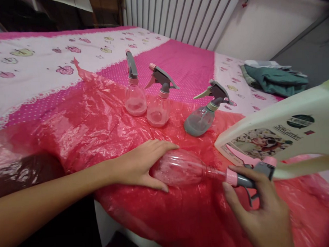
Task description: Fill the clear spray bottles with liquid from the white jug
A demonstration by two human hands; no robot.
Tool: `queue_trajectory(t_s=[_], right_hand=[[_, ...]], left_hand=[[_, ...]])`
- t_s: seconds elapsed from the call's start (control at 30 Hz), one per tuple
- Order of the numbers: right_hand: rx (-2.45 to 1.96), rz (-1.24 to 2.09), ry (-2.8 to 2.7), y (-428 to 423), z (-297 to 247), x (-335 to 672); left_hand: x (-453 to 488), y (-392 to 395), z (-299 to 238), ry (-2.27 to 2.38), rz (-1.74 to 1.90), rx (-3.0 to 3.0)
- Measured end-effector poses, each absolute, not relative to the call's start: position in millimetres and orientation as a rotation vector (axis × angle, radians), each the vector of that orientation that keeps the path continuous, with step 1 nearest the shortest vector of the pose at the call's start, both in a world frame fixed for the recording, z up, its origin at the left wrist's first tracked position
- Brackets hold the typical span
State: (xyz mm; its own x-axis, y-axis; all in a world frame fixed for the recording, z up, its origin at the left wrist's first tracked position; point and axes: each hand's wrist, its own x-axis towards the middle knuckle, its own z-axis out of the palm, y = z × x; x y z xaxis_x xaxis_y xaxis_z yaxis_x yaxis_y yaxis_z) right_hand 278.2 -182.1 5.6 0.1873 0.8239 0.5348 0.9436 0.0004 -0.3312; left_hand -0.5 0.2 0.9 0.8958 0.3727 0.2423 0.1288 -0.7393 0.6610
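A clear pink spray bottle (182, 169) lies on its side on the red plastic sheet (86, 122). My left hand (140, 164) is wrapped round the bottle's round body at its base. My right hand (260, 210) pinches the grey and pink spray head (249, 174) at the bottle's neck. Behind them stand three more spray bottles: two pink ones (135, 92) (159, 102) upright and a grey-green one (203, 113) leaning.
A large cream jug with a printed label (286, 133) lies at the right, just above my right hand. Folded green and grey cloth (273, 80) rests at the back right. The sheet covers a pink and white bedspread (43, 59); a white radiator (182, 14) stands behind.
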Motion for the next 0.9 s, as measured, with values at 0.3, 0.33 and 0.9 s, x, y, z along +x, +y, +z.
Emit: queue_trajectory(t_s=[0.3,0.33,0.9], right_hand=[[-1.852,-0.206,-1.676,-184.6,6.7,281.5],[-1.848,-0.191,-1.683,-184.9,6.6,282.1],[-1.81,-0.321,-1.78,-187.7,12.7,281.5]], left_hand=[[-0.6,0.7,-0.2,0.331,0.501,2.414],[-0.8,0.7,-0.6,0.32,0.503,2.421],[-0.2,1.2,-0.1,0.269,0.476,2.507]])
